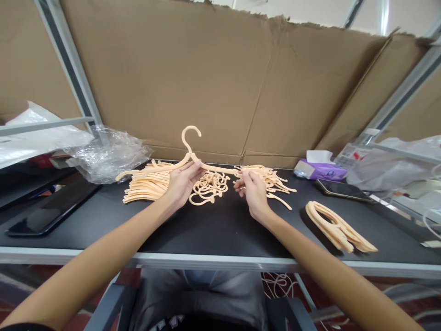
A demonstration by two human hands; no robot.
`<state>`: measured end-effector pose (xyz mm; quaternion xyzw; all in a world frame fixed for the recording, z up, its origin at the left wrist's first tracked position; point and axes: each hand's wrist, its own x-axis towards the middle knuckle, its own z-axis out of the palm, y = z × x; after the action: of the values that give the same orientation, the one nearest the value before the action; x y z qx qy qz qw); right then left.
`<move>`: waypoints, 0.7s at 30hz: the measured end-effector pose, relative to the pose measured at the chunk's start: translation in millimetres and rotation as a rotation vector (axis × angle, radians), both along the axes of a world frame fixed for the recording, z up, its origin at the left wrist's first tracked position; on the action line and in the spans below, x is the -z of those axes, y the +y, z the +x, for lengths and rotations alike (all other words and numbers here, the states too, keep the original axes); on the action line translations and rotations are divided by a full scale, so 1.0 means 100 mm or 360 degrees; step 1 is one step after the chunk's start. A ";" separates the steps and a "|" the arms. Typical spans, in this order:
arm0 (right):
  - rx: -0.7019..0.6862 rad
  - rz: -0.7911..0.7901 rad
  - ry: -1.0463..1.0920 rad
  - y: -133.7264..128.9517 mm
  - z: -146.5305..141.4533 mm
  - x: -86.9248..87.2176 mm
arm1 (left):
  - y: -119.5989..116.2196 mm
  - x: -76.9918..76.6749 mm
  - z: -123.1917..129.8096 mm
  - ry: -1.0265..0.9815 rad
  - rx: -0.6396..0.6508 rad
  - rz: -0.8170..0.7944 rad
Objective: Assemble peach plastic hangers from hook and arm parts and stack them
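Note:
A peach-coloured plastic clothes hanger (191, 133) is held up over the table, its hook upward and both arms spread. My left hand (184, 181) grips it near the middle, just under the hook. At the hanger's right arm, my right hand (253, 188) has its thumb and fingers closed on the end. Behind my left hand lies a stack of hanger arms (141, 188). Between my hands is a heap of loose hooks (208, 188). More hanger arms (275, 179) lie in a pile behind my right hand, partly hidden by it.
Folded hangers (337, 225) lie stacked at the right of the black table (213, 234). Beyond them are a phone (344, 189) and a purple tissue pack (322, 169). At the left are a dark tablet-like slab (51, 214) and clear plastic wrap (110, 154). Cardboard (172, 69) stands behind.

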<state>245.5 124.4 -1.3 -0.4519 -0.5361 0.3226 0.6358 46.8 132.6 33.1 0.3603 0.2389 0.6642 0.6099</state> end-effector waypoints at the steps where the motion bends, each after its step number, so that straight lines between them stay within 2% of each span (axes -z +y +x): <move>1: 0.0002 -0.0005 0.0017 0.00 0.01 -0.01 | 0.00 0.02 0.01 0.0015 0.0010 0.0001; 9: -0.0082 0.0049 -0.0078 -0.10 -0.03 -0.05 | -0.03 0.08 0.04 0.0125 0.0065 0.0036; 15: -0.0030 0.0215 -0.0410 -0.11 -0.01 -0.04 | -0.07 0.09 0.08 0.0213 0.0086 0.0027; 18: -0.0179 0.0189 -0.0465 -0.12 -0.02 -0.01 | -0.11 0.10 0.12 0.0275 0.0134 0.0030; 21: -0.0498 0.0065 -0.0370 -0.13 -0.06 0.01 | -0.14 0.10 0.14 0.0308 0.0146 0.0043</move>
<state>239.5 111.3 -2.4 -0.3844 -0.6761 0.3521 0.5207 60.3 118.3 22.9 0.4414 0.2710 0.6008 0.6089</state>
